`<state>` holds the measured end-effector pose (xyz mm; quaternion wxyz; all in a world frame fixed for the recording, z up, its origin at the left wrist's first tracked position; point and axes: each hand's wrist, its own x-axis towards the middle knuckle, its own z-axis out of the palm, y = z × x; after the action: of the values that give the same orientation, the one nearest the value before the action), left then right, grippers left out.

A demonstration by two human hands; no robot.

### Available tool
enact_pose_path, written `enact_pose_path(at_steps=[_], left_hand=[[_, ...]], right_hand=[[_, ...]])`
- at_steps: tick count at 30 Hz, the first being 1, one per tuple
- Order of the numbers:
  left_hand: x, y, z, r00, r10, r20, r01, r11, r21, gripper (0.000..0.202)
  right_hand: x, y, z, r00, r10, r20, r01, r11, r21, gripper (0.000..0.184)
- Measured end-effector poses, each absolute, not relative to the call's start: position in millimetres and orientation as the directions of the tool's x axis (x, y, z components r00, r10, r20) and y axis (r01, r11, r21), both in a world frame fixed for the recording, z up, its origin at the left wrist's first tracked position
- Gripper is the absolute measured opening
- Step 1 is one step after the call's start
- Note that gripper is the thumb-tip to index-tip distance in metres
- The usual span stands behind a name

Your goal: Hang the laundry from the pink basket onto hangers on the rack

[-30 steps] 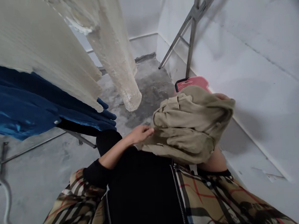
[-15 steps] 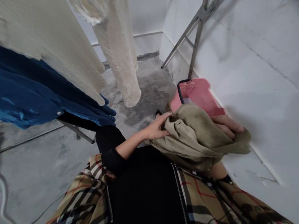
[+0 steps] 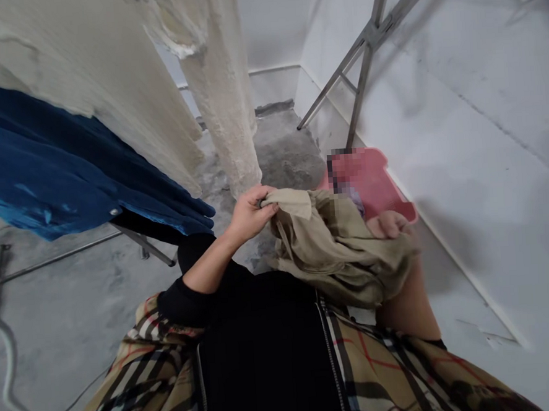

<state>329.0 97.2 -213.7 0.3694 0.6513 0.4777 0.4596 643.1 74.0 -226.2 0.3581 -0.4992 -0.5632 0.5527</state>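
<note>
A crumpled olive-khaki garment (image 3: pixel 342 251) hangs between my two hands, in front of my body. My left hand (image 3: pixel 251 213) pinches a pale flap at its left end between thumb and fingers. At the other end, my right hand (image 3: pixel 390 224) has its fingers curled over the bunched cloth; part of that hand is behind the fabric. What kind of garment it is, I cannot make out. Just beyond it, against the wall, stands a pink plastic basket (image 3: pixel 377 174) with some pale lilac cloth (image 3: pixel 352 197) inside; part of the basket is blurred out.
Blue clothing (image 3: pixel 67 168) and long cream fabric (image 3: pixel 109 85) hang at the left. A metal folding rack (image 3: pixel 359 76) leans by the right wall (image 3: pixel 494 155). Rack legs (image 3: pixel 54 259) and a white hose (image 3: pixel 9 364) are on the grey concrete floor (image 3: pixel 103 290).
My left hand has moved left and up and closed on the garment's pale flap, drawing it out. My right hand has shifted left, and the cloth has come off the basket's front somewhat.
</note>
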Motion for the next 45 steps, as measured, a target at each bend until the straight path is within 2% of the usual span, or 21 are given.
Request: enact_pose_path(at_steps=[2, 3, 4, 6, 8, 11, 13, 16, 19, 25, 29, 31, 33, 35, 37, 38, 40, 41, 42, 43, 45], left_hand=[[326, 96, -200, 0.105, 0.956, 0.273, 0.296, -0.292, 0.909, 0.011], [326, 95, -193, 0.105, 0.955, 0.276, 0.3, -0.295, 0.907, 0.011], [327, 93, -187, 0.11, 0.956, 0.272, 0.304, -0.293, 0.907, 0.012], [330, 91, -178, 0.142, 0.959, 0.246, 0.312, -0.279, 0.908, 0.013], [335, 90, -172, 0.212, 0.956, 0.204, 0.298, -0.262, 0.918, 0.014], [340, 91, -168, 0.33, 0.933, 0.146, 0.248, -0.234, 0.94, 0.017], [340, 92, -167, 0.378, 0.916, 0.137, 0.219, -0.233, 0.948, 0.016], [335, 95, -167, 0.383, 0.911, 0.152, 0.238, -0.256, 0.937, 0.012], [326, 101, -170, 0.37, 0.918, 0.143, 0.29, -0.26, 0.921, 0.016], [300, 113, -173, 0.372, 0.925, 0.074, 0.343, -0.211, 0.915, 0.032], [285, 118, -177, 0.279, 0.958, 0.064, 0.377, -0.17, 0.911, 0.026], [282, 121, -182, 0.156, 0.973, 0.168, 0.486, -0.224, 0.845, 0.016], [284, 123, -186, -0.006, 0.943, 0.331, 0.597, -0.263, 0.758, 0.009], [291, 123, -187, -0.158, 0.883, 0.441, 0.611, -0.263, 0.746, 0.009], [299, 121, -185, -0.235, 0.888, 0.395, 0.441, -0.265, 0.857, 0.009], [303, 119, -183, -0.226, 0.919, 0.323, 0.283, -0.255, 0.925, 0.013], [308, 115, -178, -0.127, 0.976, 0.179, -0.072, -0.189, 0.979, 0.023], [309, 113, -175, -0.069, 0.988, 0.137, -0.217, -0.149, 0.965, 0.026], [310, 111, -173, -0.02, 0.993, 0.116, -0.319, -0.116, 0.94, 0.029], [310, 109, -172, 0.018, 0.994, 0.11, -0.384, -0.095, 0.918, 0.03], [310, 106, -170, 0.087, 0.989, 0.119, -0.451, -0.067, 0.89, 0.028]], right_hand=[[644, 76, -216, -0.342, 0.916, -0.209, 0.206, -0.144, -0.968, 0.042], [643, 78, -213, -0.365, 0.899, -0.243, 0.287, -0.14, -0.948, 0.035], [640, 81, -212, -0.356, 0.897, -0.262, 0.383, -0.116, -0.917, 0.033], [629, 88, -211, -0.288, 0.942, -0.172, 0.445, -0.027, -0.895, 0.034], [613, 93, -209, -0.241, 0.97, 0.015, 0.352, 0.102, -0.93, 0.035], [585, 96, -202, -0.373, 0.907, 0.196, 0.194, 0.283, -0.939, 0.042], [568, 99, -195, -0.503, 0.835, 0.224, 0.166, 0.347, -0.923, 0.045], [551, 106, -188, -0.572, 0.804, 0.163, 0.208, 0.335, -0.919, 0.032], [545, 115, -180, -0.522, 0.838, 0.155, 0.245, 0.322, -0.914, 0.02], [550, 131, -158, -0.387, 0.877, 0.284, 0.257, 0.398, -0.881, 0.01], [556, 136, -150, -0.269, 0.915, 0.3, 0.244, 0.366, -0.898, 0.011], [555, 134, -150, -0.235, 0.924, 0.301, 0.22, 0.353, -0.91, 0.011], [549, 124, -149, -0.25, 0.922, 0.295, 0.201, 0.348, -0.916, 0.013], [538, 105, -148, -0.35, 0.891, 0.288, 0.177, 0.365, -0.914, 0.017], [526, 82, -146, -0.594, 0.76, 0.263, 0.142, 0.421, -0.896, 0.026], [520, 72, -146, -0.732, 0.636, 0.244, 0.109, 0.462, -0.88, 0.031], [514, 60, -147, -0.904, 0.377, 0.204, 0.031, 0.531, -0.847, 0.038], [513, 59, -149, -0.918, 0.334, 0.213, 0.009, 0.556, -0.831, 0.037], [514, 62, -152, -0.893, 0.375, 0.247, 0.016, 0.576, -0.817, 0.033], [517, 67, -155, -0.825, 0.483, 0.294, 0.057, 0.588, -0.807, 0.027], [523, 81, -164, -0.574, 0.723, 0.384, 0.181, 0.57, -0.801, 0.021]])
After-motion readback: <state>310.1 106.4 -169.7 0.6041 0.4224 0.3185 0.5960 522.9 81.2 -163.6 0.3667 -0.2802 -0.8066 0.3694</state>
